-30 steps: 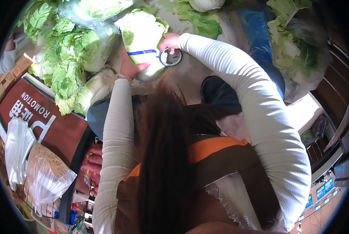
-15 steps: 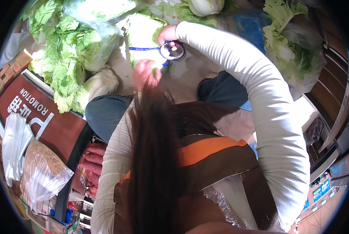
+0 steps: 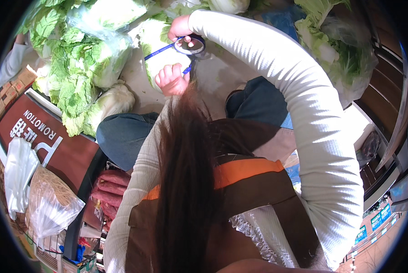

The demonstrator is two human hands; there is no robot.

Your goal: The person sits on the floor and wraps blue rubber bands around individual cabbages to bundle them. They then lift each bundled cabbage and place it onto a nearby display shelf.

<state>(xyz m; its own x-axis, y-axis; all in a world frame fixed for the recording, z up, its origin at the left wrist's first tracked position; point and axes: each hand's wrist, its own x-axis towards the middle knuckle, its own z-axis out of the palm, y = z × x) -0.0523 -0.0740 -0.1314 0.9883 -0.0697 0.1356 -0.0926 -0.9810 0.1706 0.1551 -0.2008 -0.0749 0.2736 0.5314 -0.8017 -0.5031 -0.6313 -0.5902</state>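
- In my head view, the pale green cabbage [image 3: 155, 42] lies on the pale surface ahead of my knees, a strip of blue tape [image 3: 160, 53] across it.
- My right hand [image 3: 180, 28] is closed on the tape roll [image 3: 203, 45], at the cabbage's right edge; some fingers show through the ring.
- My left hand [image 3: 172, 79] bends over the cabbage's near end, beside a short blue piece; whether it grips anything I cannot tell. My hands are apart.
- My dark hair [image 3: 181, 182] hangs in the way, covering part of my left sleeve [image 3: 142, 177].
- On my left are heaped leafy cabbages [image 3: 72, 86], clear plastic among them, and a loose cabbage [image 3: 116, 101] nearer me.
- Further left and nearer stand a brown sign board [image 3: 72, 157], white plastic bags [image 3: 19, 175] and reddish, elongated things [image 3: 110, 187].
- On my right lie bagged leafy greens [image 3: 349, 75]; another cabbage [image 3: 229, 4] sits at the top edge.
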